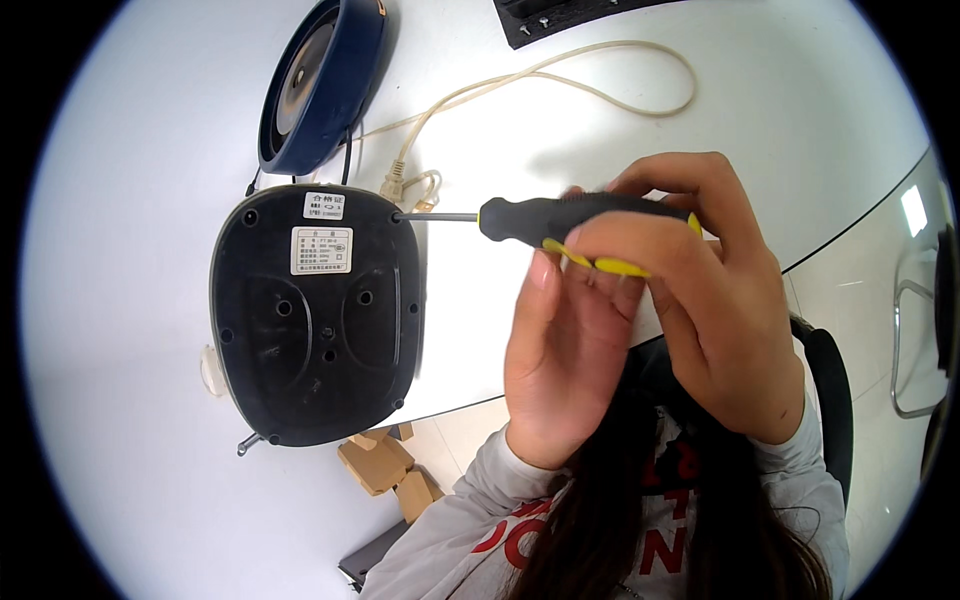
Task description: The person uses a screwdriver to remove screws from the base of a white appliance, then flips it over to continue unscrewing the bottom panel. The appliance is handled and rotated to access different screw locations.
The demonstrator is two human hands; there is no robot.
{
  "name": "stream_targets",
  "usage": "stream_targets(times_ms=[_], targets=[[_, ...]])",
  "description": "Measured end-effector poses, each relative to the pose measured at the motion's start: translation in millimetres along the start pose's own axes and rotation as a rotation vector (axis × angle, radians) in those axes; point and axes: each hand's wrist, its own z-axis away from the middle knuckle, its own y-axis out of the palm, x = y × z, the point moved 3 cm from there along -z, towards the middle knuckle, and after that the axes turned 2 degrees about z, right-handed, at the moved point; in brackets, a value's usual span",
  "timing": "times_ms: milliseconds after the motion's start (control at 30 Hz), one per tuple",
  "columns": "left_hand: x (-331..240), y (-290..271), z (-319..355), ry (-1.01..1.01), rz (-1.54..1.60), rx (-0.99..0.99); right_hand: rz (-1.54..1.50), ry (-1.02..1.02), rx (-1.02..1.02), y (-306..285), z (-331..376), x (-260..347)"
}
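Nearest the camera, dark hair and a grey sweatshirt [470, 520] with red print fill the lower middle, with both sleeves running up from it.

The left hand [560, 350] rises from its grey cuff with the palm open toward the right; its fingertips rest against the underside of the screwdriver [560, 220] handle, so its grip is loose, steadying rather than clamped. The right hand [700, 290] comes over from the right, and its grip is closed around the black and yellow handle, fingers curled over the top and thumb below. The screwdriver lies nearly level, pointing left. Its thin metal shaft reaches the upper right corner of the base [315, 315], with the tip at a screw hole there.

The base is a black, rounded housing turned bottom up on the white surface [130, 300], left of the hands. Two white labels sit near its upper edge, and several screw holes ring its rim. A small metal piece sticks out at its lower left edge.

Below the surface edge, wooden blocks [385, 465] lie on the floor, and a dark chair edge [830, 380] shows at the right.

Farther off, a blue round part [320, 85] stands tilted just behind the base. A cream cord [560, 75] loops across the surface behind the screwdriver, its plug near the base's upper right corner. A black tray [560, 15] with small screws sits at the far edge.
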Motion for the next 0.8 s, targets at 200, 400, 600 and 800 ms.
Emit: stream_targets(times_ms=[200,400,600,800], targets=[[-1.3,-5.9,-1.1,0.010,-0.047,0.085,-0.028,-0.068,-0.036,-0.3,-2.8,0.7],[-1.4,-5.2,-2.4,0.003,-0.062,0.030,0.049,0.134,0.003,-2.9,3.3,-8.2],[-7.6,-0.8,-5.5,0.044,0.086,0.094,-0.004,0.098,0.002,-3.7,-0.9,-0.5],[-11.0,-4.7,-4.9,-0.003,0.015,0.057,-0.039,-0.022,0.049,-2.4,-1.6,1.6]])
